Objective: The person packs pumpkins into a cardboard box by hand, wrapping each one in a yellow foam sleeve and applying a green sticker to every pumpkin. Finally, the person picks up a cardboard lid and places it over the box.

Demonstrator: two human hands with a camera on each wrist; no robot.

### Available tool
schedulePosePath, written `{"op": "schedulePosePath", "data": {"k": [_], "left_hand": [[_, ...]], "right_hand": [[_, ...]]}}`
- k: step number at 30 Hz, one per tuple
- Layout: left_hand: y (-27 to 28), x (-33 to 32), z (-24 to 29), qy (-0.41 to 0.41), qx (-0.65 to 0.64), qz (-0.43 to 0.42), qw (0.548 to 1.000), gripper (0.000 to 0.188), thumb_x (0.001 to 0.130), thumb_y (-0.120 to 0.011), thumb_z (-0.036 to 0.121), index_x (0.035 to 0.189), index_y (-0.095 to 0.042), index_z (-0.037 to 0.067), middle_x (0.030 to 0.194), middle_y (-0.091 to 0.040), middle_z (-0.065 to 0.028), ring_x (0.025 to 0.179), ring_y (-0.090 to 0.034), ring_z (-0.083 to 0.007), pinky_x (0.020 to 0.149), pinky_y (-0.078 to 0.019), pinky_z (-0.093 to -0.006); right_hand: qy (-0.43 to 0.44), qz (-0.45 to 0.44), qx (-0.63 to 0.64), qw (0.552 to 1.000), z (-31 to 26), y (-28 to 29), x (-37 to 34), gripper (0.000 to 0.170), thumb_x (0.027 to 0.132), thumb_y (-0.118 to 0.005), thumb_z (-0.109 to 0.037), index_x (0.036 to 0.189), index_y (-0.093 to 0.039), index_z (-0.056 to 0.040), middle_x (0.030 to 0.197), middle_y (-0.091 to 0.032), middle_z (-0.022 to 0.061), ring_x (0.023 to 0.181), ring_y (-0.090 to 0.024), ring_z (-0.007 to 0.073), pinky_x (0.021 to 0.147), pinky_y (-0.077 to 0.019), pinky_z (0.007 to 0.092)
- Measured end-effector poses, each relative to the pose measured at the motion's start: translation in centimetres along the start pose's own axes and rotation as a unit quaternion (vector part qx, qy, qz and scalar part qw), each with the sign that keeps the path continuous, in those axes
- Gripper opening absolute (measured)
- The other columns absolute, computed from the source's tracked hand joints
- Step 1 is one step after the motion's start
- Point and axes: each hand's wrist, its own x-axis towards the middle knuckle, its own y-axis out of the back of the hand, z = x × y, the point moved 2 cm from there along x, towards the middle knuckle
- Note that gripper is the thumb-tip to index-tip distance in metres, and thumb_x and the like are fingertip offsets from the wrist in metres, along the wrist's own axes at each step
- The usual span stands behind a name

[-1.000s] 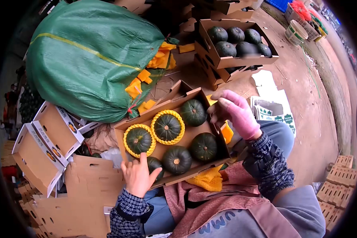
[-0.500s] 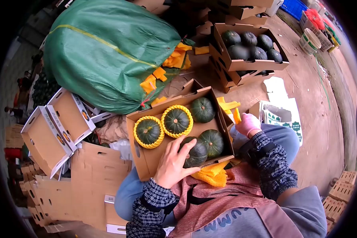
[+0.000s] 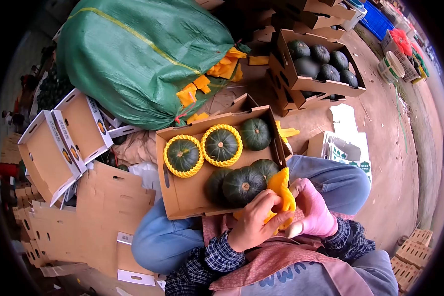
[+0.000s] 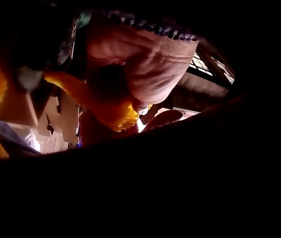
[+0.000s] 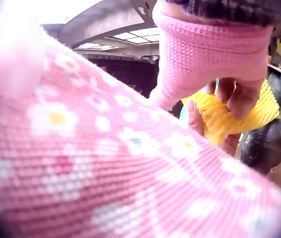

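A shallow cardboard box (image 3: 185, 207) lies across the person's lap with several dark green pumpkins in it. Two wear yellow foam nets, among them the left pumpkin (image 3: 183, 154); the back right pumpkin (image 3: 256, 134) is bare. Three more bare ones crowd together at the front right, the nearest pumpkin (image 3: 244, 186) partly over its neighbours. At that corner, the left hand (image 3: 256, 220) pinches a loose yellow foam net (image 3: 281, 187). Wearing a pink fingerless glove, the right hand (image 3: 316, 209) grips the net's other side. The right wrist view shows fingers in the net's mesh (image 5: 229, 114).
A large green sack (image 3: 143, 59) spilling yellow foam nets stands behind the box. Stacked boxes of pumpkins (image 3: 325, 89) are at the back right. Empty printed cartons (image 3: 49, 148) and flat cardboard (image 3: 108, 212) lie on the left. A torn white carton (image 3: 343, 148) sits beyond the right knee.
The left hand slid the front left pumpkin rightward against the others, then moved to the net. The right hand brought a yellow net from beside the box to its front right corner.
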Motion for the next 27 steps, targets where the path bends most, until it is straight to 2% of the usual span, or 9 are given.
{"op": "schedulePosePath", "data": {"k": [8, 10, 11, 12, 15, 17, 20, 22, 27], "left_hand": [[2.6, -1.9, -1.5, 0.152, -0.120, 0.046, 0.980, 0.019, 0.092, -0.063, -0.003, 0.108, -0.055, -0.006, 0.105, -0.062, -0.0084, 0.101, -0.060, -0.0140, 0.088, -0.0485, -0.0251], [2.4, -3.2, -2.6, 0.193, -0.558, 0.121, 0.798, 0.022, 0.097, -0.056, 0.008, 0.116, -0.059, -0.003, 0.113, -0.067, -0.0116, 0.106, -0.065, -0.0186, 0.089, -0.0535, -0.0327], [3.0, -3.9, -2.7, 0.226, -0.597, 0.116, 0.761, 0.020, 0.098, -0.055, 0.007, 0.114, -0.060, -0.003, 0.110, -0.066, -0.0088, 0.101, -0.064, -0.0150, 0.088, -0.0519, -0.0293], [4.2, -4.5, -2.8, 0.257, -0.633, 0.112, 0.721, 0.019, 0.098, -0.053, 0.007, 0.113, -0.060, -0.003, 0.107, -0.066, -0.0061, 0.097, -0.063, -0.0115, 0.087, -0.0502, -0.0259], [5.4, -4.9, -2.8, 0.138, -0.414, -0.034, 0.899, 0.016, 0.093, -0.066, 0.009, 0.104, -0.062, -0.002, 0.110, -0.066, -0.0108, 0.102, -0.063, -0.0167, 0.089, -0.0488, -0.0292], [4.9, -4.0, -1.6, 0.072, -0.201, -0.035, 0.976, 0.020, 0.090, -0.071, 0.011, 0.103, -0.063, -0.002, 0.119, -0.062, -0.0169, 0.110, -0.061, -0.0238, 0.092, -0.0477, -0.0311], [4.1, -4.1, -0.8, 0.058, -0.109, 0.005, 0.992, 0.017, 0.084, -0.075, 0.006, 0.092, -0.064, -0.004, 0.118, -0.065, -0.0219, 0.110, -0.063, -0.0308, 0.089, -0.0519, -0.0346], [3.9, -3.7, -0.2, 0.063, -0.069, 0.033, 0.995, 0.019, 0.080, -0.079, 0.010, 0.087, -0.064, -0.001, 0.116, -0.067, -0.0190, 0.110, -0.064, -0.0312, 0.087, -0.0531, -0.0371], [3.6, -2.6, 0.9, -0.139, 0.067, 0.007, 0.988, 0.022, 0.078, -0.080, 0.009, 0.078, -0.058, 0.004, 0.114, -0.067, -0.0154, 0.109, -0.063, -0.0340, 0.092, -0.0500, -0.0421]], "right_hand": [[0.181, 0.118, -0.234, 0.948, 1.2, -1.0, 0.7, 0.042, 0.074, -0.070, 0.010, 0.108, -0.049, -0.0047, 0.095, -0.050, 0.0060, 0.082, -0.051, 0.0173, 0.076, -0.0442, 0.0291], [0.165, 0.110, -0.493, 0.847, -1.1, -1.5, 2.3, 0.033, 0.076, -0.058, 0.010, 0.107, -0.055, -0.0035, 0.096, -0.054, 0.0077, 0.084, -0.056, 0.0176, 0.074, -0.0470, 0.0326], [0.143, 0.017, -0.456, 0.878, 0.3, 0.5, 2.6, 0.026, 0.078, -0.052, 0.010, 0.099, -0.060, -0.0024, 0.101, -0.061, 0.0099, 0.090, -0.062, 0.0198, 0.076, -0.0501, 0.0352], [-0.099, -0.020, -0.109, 0.989, 1.7, 1.7, 1.7, 0.015, 0.082, -0.061, 0.009, 0.093, -0.065, 0.0001, 0.104, -0.066, 0.0118, 0.099, -0.064, 0.0231, 0.082, -0.0511, 0.0363], [-0.061, -0.115, 0.293, 0.947, 0.3, -0.7, 1.2, 0.009, 0.087, -0.070, -0.005, 0.089, -0.071, 0.0035, 0.103, -0.068, 0.0111, 0.103, -0.063, 0.0233, 0.091, -0.0481, 0.0347], [-0.060, -0.199, 0.148, 0.967, 2.4, -0.1, 1.4, 0.007, 0.092, -0.065, -0.002, 0.094, -0.069, 0.0029, 0.105, -0.068, 0.0093, 0.103, -0.062, 0.0175, 0.093, -0.0473, 0.0325], [-0.117, -0.110, 0.134, 0.978, 3.5, -1.0, 1.4, 0.021, 0.088, -0.068, 0.002, 0.108, -0.062, -0.0018, 0.105, -0.064, 0.0070, 0.101, -0.059, 0.0123, 0.091, -0.0465, 0.0275], [0.040, -0.080, 0.089, 0.992, 4.1, -1.8, 2.4, 0.044, 0.085, -0.072, 0.002, 0.124, -0.051, -0.0041, 0.115, -0.057, 0.0081, 0.105, -0.057, 0.0138, 0.091, -0.0467, 0.0275], [0.004, -0.087, 0.120, 0.989, 4.5, -2.0, 2.1, 0.060, 0.084, -0.074, 0.001, 0.134, -0.040, -0.0036, 0.121, -0.050, 0.0101, 0.109, -0.055, 0.0165, 0.092, -0.0467, 0.0302]]}}
